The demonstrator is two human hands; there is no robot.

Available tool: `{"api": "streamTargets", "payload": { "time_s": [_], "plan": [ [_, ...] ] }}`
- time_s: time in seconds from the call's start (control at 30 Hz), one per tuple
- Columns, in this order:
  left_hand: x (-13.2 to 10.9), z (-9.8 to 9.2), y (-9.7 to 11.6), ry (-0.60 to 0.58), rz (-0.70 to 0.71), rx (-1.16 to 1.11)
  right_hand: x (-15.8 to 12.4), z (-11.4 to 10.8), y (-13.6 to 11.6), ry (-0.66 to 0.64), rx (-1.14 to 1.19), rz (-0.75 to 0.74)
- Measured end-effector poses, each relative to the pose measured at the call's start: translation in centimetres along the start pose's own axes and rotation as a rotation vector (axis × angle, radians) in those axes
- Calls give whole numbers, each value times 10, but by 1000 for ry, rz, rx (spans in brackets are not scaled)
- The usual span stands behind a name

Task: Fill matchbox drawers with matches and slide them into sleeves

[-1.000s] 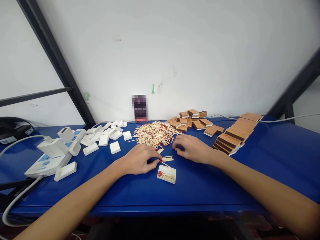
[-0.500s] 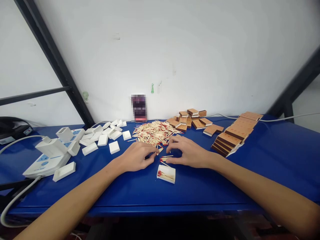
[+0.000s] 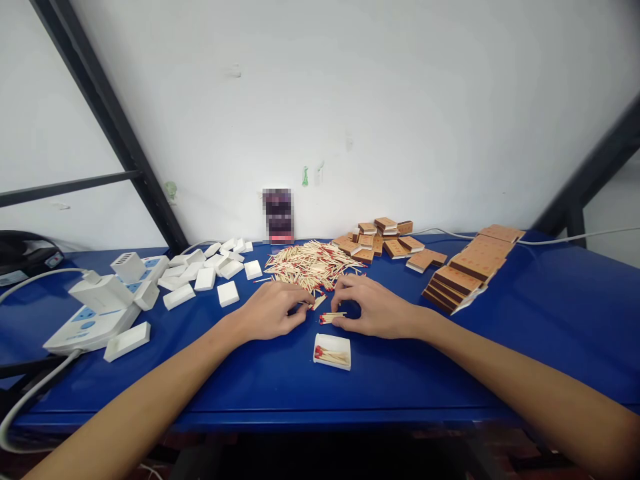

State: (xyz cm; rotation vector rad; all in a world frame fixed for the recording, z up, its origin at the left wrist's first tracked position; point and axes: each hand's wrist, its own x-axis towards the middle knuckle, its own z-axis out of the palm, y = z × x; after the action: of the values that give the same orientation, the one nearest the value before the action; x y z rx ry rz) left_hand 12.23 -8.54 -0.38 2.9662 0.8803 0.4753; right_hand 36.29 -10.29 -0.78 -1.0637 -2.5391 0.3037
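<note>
My left hand is closed in a loose pinch, with a few matches at its fingertips, at the near edge of a big heap of red-tipped matches. Thumb and index finger of my right hand close around the ends of a small bundle of matches lying on the blue table. Just in front of both hands lies a white matchbox tray, open side up. Several matches rest inside it, red heads to the left.
Several white trays are scattered at left, by a power strip with chargers. Another tray lies near it. Brown matchbox sleeves are piled behind my right hand; more sleeves lean in a row at right.
My right thumb and index finger have drawn closer together at the small bundle, whose loose slanting match is now lined up with the others. My left fingertips have closed slightly.
</note>
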Motion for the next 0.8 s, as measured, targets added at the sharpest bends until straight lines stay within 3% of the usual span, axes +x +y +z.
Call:
{"api": "streamTargets", "payload": {
  "time_s": [0.4, 0.8],
  "plan": [
    [-1, -4, 2, -20, -12, 0, 2, 5, 17, 106, -62, 90],
    [-1, -3, 2, -78, 10, 29, 2, 7, 17, 61, 12, -48]
  ]
}}
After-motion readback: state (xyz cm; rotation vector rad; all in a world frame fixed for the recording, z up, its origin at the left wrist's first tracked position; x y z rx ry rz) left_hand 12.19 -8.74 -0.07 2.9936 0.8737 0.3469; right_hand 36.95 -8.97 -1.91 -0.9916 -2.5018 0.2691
